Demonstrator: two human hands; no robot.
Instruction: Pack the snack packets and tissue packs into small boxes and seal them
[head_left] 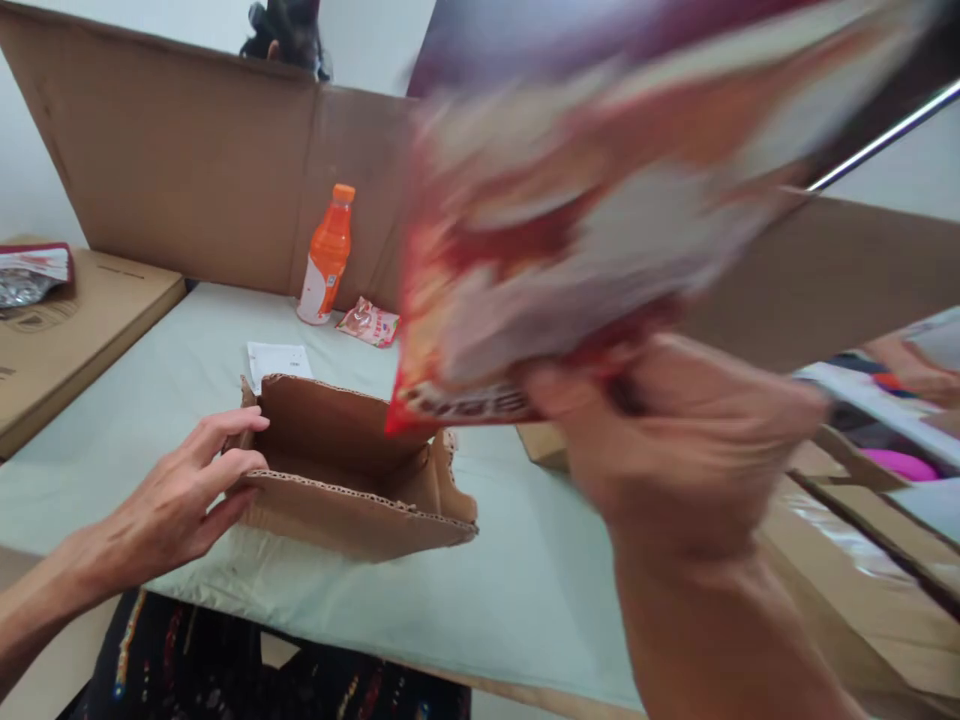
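The right hand [690, 450] pinches a packet [540, 240] by its lower edge, holding it tilted in the air, blurred. Below and left of that grip sits an open box [337, 512] on a pale cloth [540, 570]; the left hand [180, 490] touches the box's left end with fingers bent, and whether it clasps I cannot tell. Past the box, also left of the grip, lie a white sachet [279, 360] and a pink sachet [369, 323] beside an upright bottle [328, 258]

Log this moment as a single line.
left hand: at left end of open cardboard box | right hand: holding red-and-white packet, blurred | beyond box: white sachet, orange bottle, pink packet
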